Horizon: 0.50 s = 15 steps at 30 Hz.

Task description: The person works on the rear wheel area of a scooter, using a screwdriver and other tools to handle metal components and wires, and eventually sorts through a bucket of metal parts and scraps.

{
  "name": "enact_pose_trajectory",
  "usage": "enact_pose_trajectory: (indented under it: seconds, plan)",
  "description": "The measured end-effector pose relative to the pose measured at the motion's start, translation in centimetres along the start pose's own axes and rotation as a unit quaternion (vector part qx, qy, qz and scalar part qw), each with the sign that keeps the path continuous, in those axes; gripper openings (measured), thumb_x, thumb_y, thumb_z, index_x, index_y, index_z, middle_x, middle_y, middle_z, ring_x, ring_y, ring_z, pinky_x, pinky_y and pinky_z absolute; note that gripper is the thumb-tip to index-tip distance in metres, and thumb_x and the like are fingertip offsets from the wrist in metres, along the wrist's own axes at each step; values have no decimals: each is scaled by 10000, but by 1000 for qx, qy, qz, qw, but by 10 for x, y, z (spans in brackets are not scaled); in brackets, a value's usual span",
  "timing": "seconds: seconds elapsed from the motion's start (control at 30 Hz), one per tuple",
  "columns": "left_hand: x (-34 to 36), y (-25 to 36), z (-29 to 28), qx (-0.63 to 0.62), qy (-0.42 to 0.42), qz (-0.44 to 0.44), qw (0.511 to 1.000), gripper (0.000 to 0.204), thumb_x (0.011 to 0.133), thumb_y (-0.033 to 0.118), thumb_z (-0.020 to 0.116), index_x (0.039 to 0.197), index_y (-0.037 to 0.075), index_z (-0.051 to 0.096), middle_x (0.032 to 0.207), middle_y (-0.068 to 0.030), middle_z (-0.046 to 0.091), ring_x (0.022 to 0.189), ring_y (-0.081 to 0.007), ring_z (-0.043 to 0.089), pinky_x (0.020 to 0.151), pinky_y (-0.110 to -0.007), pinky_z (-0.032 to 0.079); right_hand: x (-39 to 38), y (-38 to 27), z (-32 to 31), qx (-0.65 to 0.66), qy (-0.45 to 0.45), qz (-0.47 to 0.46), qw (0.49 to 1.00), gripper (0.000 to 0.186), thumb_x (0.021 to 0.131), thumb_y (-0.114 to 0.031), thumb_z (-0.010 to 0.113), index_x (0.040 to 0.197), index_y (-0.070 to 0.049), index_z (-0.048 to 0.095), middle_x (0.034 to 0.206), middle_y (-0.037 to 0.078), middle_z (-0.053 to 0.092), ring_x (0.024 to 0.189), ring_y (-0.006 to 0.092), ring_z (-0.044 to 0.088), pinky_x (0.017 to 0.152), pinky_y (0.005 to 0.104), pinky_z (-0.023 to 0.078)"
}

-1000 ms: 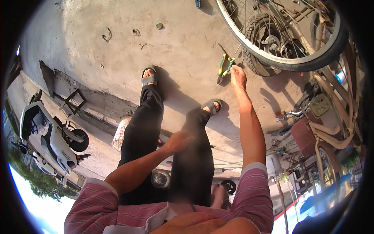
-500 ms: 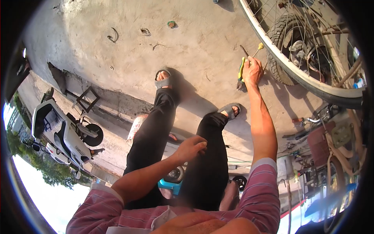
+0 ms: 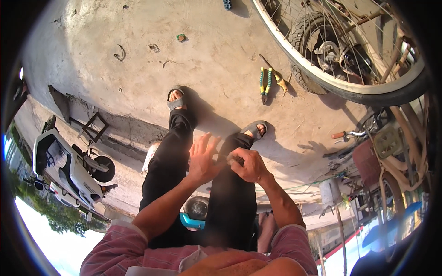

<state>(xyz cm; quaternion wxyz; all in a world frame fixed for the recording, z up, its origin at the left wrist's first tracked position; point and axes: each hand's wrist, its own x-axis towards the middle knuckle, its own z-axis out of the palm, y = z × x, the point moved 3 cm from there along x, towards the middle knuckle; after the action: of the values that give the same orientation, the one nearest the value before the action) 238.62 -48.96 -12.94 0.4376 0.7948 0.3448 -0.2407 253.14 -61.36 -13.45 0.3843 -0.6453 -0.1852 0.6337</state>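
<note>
While the R hand (image 3: 248, 164) pinches a small dark thing, kind unclear, the L hand (image 3: 202, 158) sits just left, fingers spread loose; pliers (image 3: 264, 83) lie far off, long axis near-to-far.

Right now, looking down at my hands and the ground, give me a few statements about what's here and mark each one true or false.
1. The pliers with green and yellow grips lie on the concrete floor, in nobody's hand. True.
2. The left hand is clenched in a tight fist. False: its fingers are spread open.
3. The right hand is closed, with something small pinched in its fingers. True, though the item is too small to identify.
4. The bicycle wheel lies flat between the two sandals. False: it is at the upper right, beyond the pliers.
5. Both hands are together above the dark trousers. True.
</note>
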Motion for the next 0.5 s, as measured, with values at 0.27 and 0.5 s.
enact_pose_trajectory:
  seconds: [0.27, 0.5]
  plan:
    - [-20, -42, 58, -371, -254, -342, 825, 311, 955, 344, 628, 1066, 54, 634, 806, -78, 633, 592, -184, 588, 419, -319, 438, 42, 73, -40, 273, 92, 88, 954, 279, 1025, -261, 588, 1144, -11, 621, 950, 89, 726, 853, 162, 694, 773, 301, 544]
    - [-22, -39, 62, -424, -191, -334, 820, 320, 992, 291, 623, 1124, 0, 637, 843, -81, 649, 684, -139, 589, 577, -284, 496, 163, 205, -122, -198, 397, 334, 832, 727, 838, -475, 788, 1357, -44, 519, 1419, 210, 519, 1320, 347, 530, 990, 477, 516]
